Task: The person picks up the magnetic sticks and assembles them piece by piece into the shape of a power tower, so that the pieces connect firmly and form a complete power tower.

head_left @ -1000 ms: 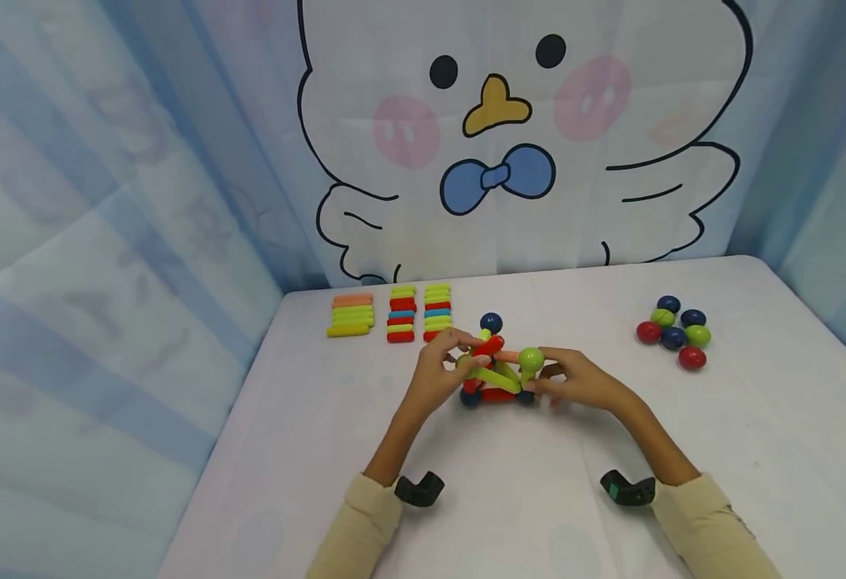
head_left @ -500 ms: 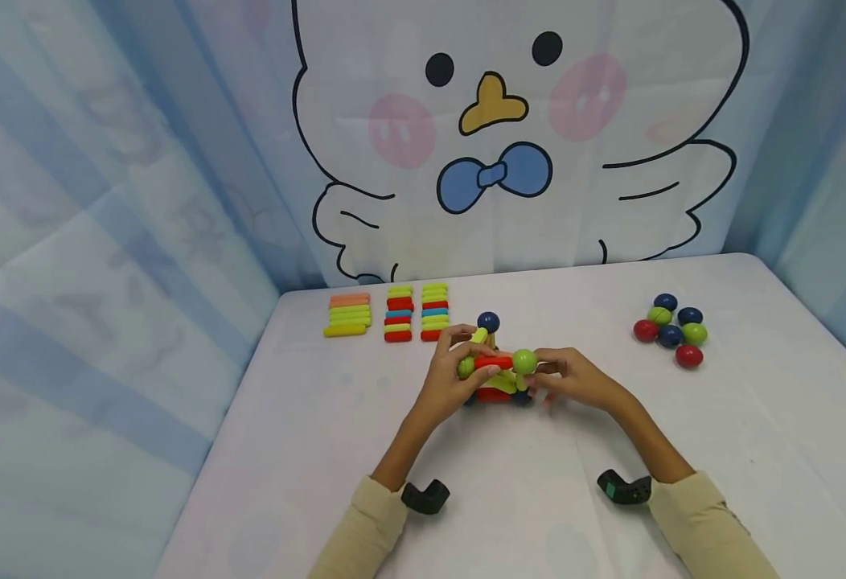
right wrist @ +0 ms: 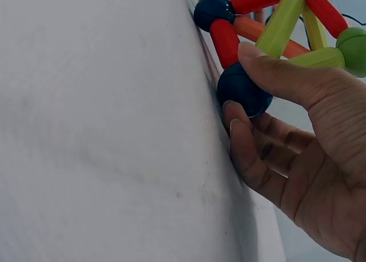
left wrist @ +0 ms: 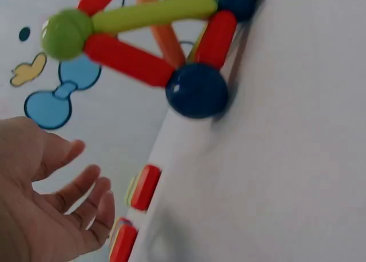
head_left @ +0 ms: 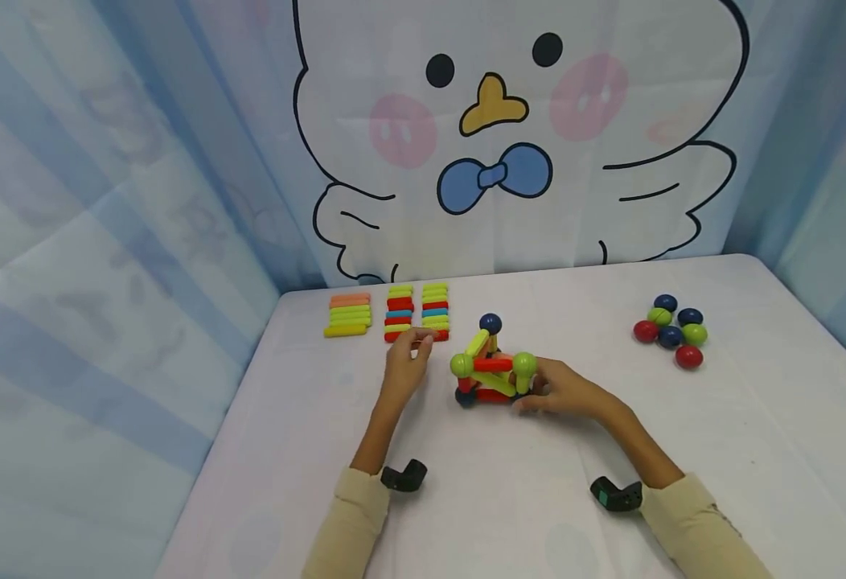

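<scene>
A structure of balls and rods [head_left: 492,364] stands on the table, with dark blue balls at its base, green balls [head_left: 462,365] higher up and red, yellow-green and orange rods between them. My right hand [head_left: 571,392] holds its near right corner. In the right wrist view, the thumb and fingers pinch a dark blue base ball [right wrist: 243,91]. My left hand [head_left: 403,371] is apart from the structure, on its left, close to the front ends of the rod rows. Its fingers are loosely bent around nothing, as the left wrist view shows the hand [left wrist: 46,199] bare.
Behind the left hand lie two rows of short coloured rods [head_left: 398,314] and, farther left, a group of longer yellow-green and orange rods [head_left: 349,314]. Loose blue, green and red balls [head_left: 671,336] cluster at the right. A printed curtain [head_left: 495,233] hangs behind the table.
The left hand has let go of the structure and moved left toward the rods. A red rod now spans the two front green balls. The right hand has shifted slightly lower at the right corner.
</scene>
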A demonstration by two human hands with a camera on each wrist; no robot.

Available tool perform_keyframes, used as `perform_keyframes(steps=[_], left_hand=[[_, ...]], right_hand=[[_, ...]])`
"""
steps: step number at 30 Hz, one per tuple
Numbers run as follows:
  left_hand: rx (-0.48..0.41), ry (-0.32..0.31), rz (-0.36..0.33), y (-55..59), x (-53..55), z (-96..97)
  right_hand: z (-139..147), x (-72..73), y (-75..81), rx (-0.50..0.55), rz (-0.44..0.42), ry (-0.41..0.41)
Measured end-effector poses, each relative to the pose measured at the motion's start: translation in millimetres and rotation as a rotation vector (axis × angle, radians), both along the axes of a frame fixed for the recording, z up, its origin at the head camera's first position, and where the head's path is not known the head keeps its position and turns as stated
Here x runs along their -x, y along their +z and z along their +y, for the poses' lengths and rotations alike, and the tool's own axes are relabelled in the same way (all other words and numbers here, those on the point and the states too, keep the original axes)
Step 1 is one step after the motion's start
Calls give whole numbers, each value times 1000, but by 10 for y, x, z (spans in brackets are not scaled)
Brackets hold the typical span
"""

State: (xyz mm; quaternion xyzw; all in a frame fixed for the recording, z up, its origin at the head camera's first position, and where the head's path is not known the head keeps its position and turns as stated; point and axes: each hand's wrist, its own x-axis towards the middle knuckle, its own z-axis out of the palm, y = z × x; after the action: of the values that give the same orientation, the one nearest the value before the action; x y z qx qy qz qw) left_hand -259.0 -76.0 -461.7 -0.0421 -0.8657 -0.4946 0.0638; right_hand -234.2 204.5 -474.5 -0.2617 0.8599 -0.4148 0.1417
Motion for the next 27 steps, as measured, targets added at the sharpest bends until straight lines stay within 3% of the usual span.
perform_keyframes(steps=[3,5,9,11,16,18,22,27], left_hand=[[116,113,-98,-58,85,-218],[170,155,-139,-89,131,-344],[242,180,-210,-127,190,-518],[279,165,-238,-145,211,-563],[425,96,-249,-201,256,-564],[463,96,-243,-220,260,-542],[478,141,-231,-223,256,-498],[473,158,-145,-189,265,-464]], right_hand=[[-21,-13,22,20,-113,30],[-6,-11,31,56,-197,105],[62,-1,38,132,-379,315],[88,7,26,160,-410,340],[45,25,-45,199,-234,84],[-1,30,-73,207,-172,23],[-94,44,-107,185,-95,50],[-179,63,-112,108,30,42]])
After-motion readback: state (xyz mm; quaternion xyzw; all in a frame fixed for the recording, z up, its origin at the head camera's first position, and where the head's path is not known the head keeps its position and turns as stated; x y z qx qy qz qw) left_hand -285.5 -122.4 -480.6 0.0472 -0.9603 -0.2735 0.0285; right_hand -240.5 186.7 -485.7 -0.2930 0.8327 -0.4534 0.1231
